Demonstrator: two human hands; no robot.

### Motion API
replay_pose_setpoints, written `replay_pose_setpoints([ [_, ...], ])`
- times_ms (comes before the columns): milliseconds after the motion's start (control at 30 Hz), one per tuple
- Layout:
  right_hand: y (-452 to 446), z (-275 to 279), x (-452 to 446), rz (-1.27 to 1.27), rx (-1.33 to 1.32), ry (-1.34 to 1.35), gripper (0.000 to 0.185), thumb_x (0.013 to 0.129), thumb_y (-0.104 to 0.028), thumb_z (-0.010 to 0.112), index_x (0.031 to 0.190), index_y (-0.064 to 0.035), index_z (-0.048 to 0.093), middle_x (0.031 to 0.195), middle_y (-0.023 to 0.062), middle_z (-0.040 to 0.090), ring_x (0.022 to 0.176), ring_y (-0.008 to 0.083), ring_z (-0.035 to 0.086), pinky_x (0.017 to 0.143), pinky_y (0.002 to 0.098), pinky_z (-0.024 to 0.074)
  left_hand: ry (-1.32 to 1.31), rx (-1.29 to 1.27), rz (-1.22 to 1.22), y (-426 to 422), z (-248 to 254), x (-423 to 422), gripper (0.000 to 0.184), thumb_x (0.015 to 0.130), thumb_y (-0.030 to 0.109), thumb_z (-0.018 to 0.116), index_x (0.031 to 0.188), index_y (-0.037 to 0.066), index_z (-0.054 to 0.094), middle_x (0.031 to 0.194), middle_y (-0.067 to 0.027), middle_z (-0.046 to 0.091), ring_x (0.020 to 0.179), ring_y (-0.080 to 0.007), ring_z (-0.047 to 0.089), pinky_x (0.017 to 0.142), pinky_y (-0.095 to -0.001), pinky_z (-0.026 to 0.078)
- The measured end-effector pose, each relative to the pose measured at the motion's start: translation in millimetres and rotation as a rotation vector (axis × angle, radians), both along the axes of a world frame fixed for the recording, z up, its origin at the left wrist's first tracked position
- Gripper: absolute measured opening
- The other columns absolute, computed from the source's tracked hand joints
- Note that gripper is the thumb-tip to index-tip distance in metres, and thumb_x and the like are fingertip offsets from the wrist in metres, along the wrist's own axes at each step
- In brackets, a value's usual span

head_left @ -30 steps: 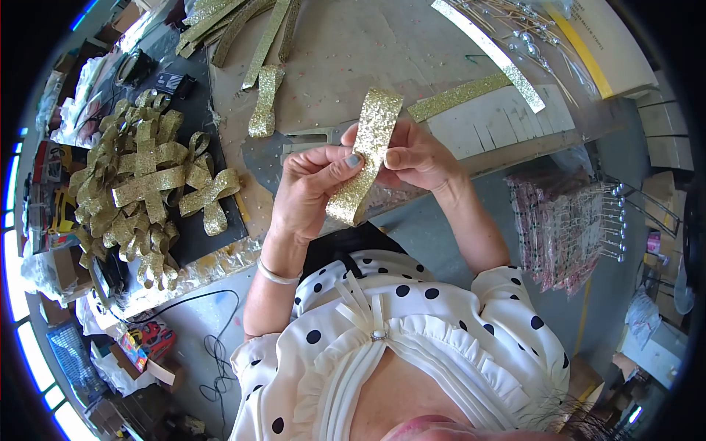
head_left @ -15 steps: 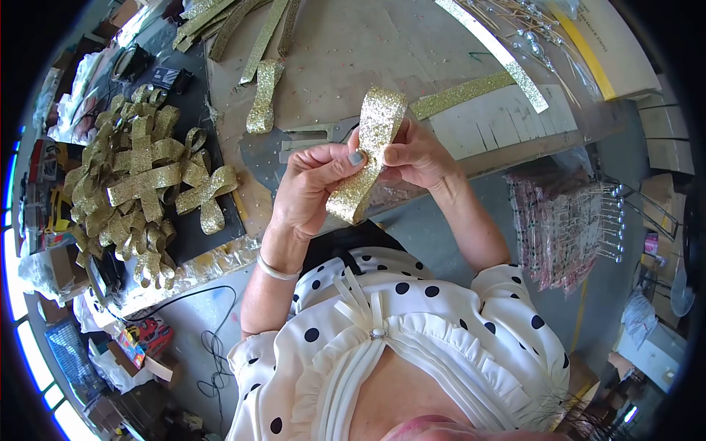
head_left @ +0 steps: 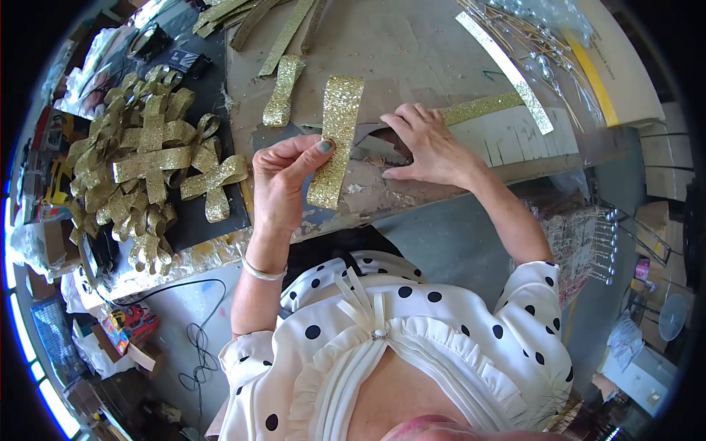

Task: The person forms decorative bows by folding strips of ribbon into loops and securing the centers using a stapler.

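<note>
My left hand (head_left: 283,176) pinches the middle of a gold glitter ribbon loop (head_left: 340,125) between thumb and fingers, holding it upright over the table's near edge. To its right, my right hand (head_left: 430,147) is spread low over the table with fingers apart and nothing in them. A dark object, partly hidden, lies beside its fingertips. A flat gold strip (head_left: 482,109) extends behind that hand onto a white card with slits (head_left: 515,140). Another gold loop (head_left: 282,92) lies on the table beyond my left hand.
A large pile of gold ribbon bows (head_left: 151,165) covers the dark surface at left. Gold strips (head_left: 290,37) lie at the back. A pale glitter strip (head_left: 507,70), beaded sticks (head_left: 544,66) and a cardboard box (head_left: 621,66) are at right. Wrapped bundles (head_left: 573,246) hang below the table edge.
My right hand has let go of the ribbon loop and moved right, its fingers opening over the table. My left hand has shifted left with the loop still in it.
</note>
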State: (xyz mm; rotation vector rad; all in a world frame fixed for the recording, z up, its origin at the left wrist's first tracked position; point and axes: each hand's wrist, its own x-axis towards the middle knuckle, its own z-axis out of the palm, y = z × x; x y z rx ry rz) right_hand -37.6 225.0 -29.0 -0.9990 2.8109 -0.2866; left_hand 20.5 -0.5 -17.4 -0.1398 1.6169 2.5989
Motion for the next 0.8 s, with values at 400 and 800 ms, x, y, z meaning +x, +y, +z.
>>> replay_pose_setpoints([
  [400,28,29,24,-0.021,-1.006,-1.34,0.071,0.059,-0.027,0.065,0.119,0.0019,0.039,0.1,0.0122,0.053,0.092,0.0204,0.056,0.08,0.0318,0.044,-0.052,0.221,0.051,-32,4,3,0.009,0.081,0.006,0.06,0.085,-0.001,0.064,0.076,-0.0062,0.064,0.064,-0.0088,0.059,0.059,-0.0205,0.048],
  [800,8,18,50,0.039,-0.82,-0.988,0.05,0.07,-0.008,0.059,0.116,0.0025,0.043,0.099,0.011,0.055,0.095,0.0183,0.052,0.088,0.0322,0.0395,-0.162,0.365,-0.134,-14,5,3,0.014,0.082,0.015,0.06,0.079,0.002,0.06,0.074,-0.0058,0.062,0.059,-0.0133,0.06,0.056,-0.0245,0.05],
])
